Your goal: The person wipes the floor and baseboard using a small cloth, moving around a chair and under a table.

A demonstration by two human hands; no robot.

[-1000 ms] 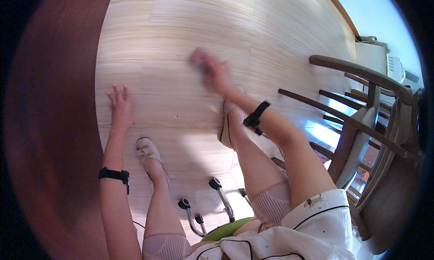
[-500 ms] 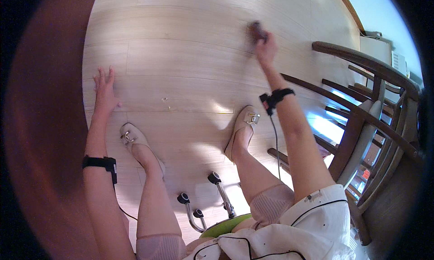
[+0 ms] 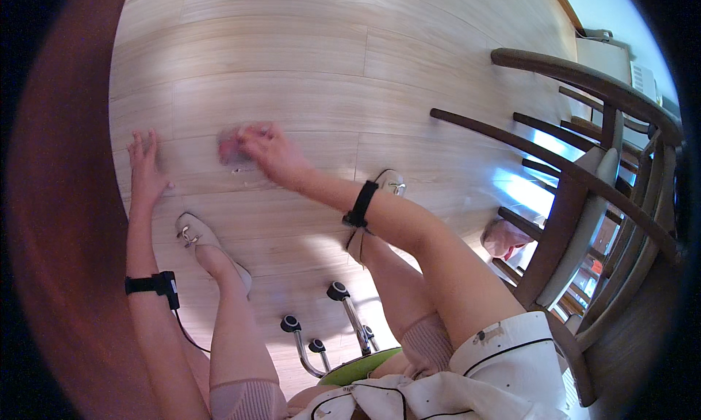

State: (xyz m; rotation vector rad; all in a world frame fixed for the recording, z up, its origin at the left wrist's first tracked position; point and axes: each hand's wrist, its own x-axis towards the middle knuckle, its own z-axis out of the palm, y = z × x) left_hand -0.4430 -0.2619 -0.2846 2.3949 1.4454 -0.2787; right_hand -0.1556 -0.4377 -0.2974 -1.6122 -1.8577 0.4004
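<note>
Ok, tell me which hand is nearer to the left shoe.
Left. The left hand is just ahead of the left shoe and a little to its left; the right hand is farther off, ahead and to its right.

Smooth wd-grain flr [image 3: 292, 55], shiny mtl stool legs [image 3: 355, 324], wdn chair [image 3: 559, 226]

The left hand [image 3: 148, 175] is splayed; the right hand [image 3: 274, 153] curls, its forearm [image 3: 398, 214] angled leftward.

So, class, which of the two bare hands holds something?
The right bare hand: it grips a blurred reddish object; the left hand, spread open, holds nothing.
</note>
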